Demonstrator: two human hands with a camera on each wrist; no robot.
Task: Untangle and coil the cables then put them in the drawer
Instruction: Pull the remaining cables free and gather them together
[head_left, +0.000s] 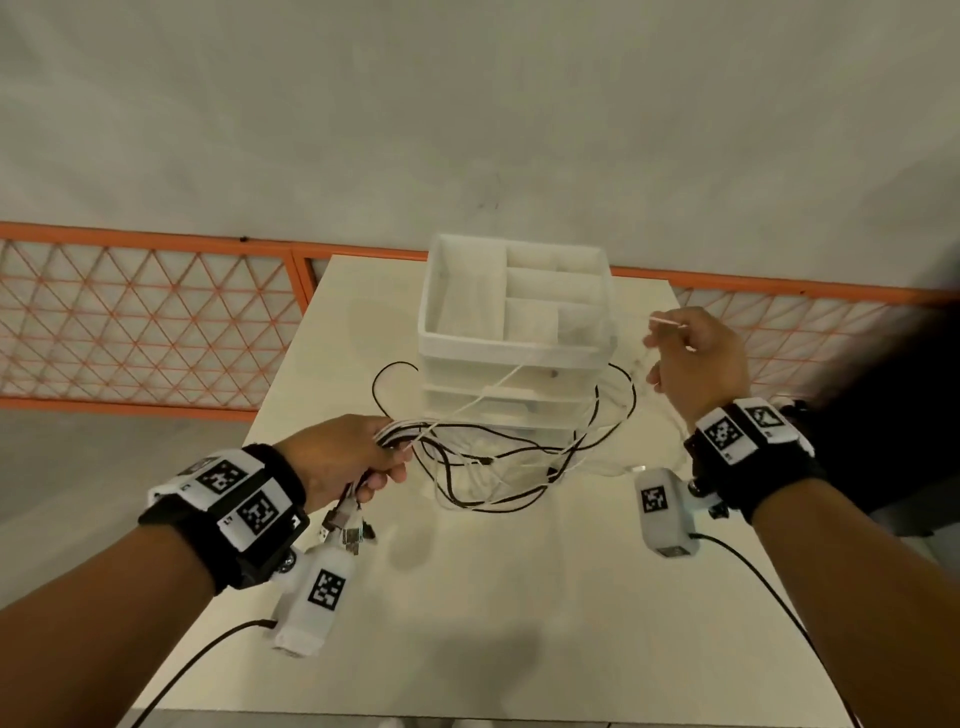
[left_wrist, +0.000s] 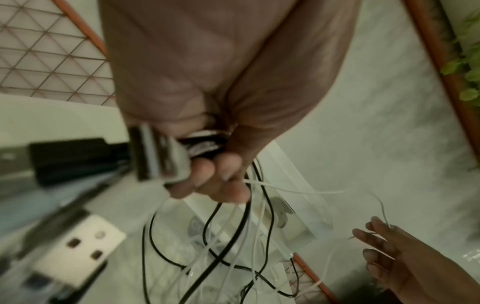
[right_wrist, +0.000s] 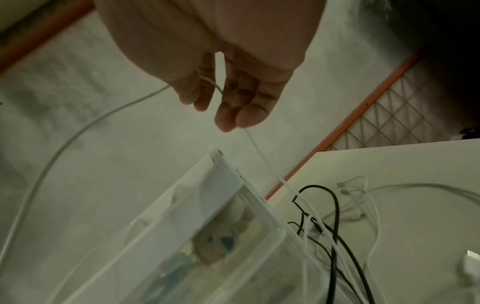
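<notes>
A tangle of black and white cables (head_left: 498, 457) lies on the white table (head_left: 519, 597) in front of a white drawer unit (head_left: 514, 332). My left hand (head_left: 358, 462) grips a bunch of the cables (left_wrist: 205, 144), and their USB plugs (head_left: 345, 530) hang below the fist. A thin white cable (head_left: 488, 395) runs taut from that bunch up to my right hand (head_left: 691, 358), which pinches it beside the drawer unit. In the right wrist view the right hand (right_wrist: 228, 102) holds the white cable (right_wrist: 259, 152) between thumb and fingers.
The drawer unit has an open divided tray on top (head_left: 550, 291) and clear drawer fronts (right_wrist: 228, 236). An orange lattice fence (head_left: 145, 322) stands behind the table. Cords from the wrist cameras (head_left: 753, 577) trail over the table's near part.
</notes>
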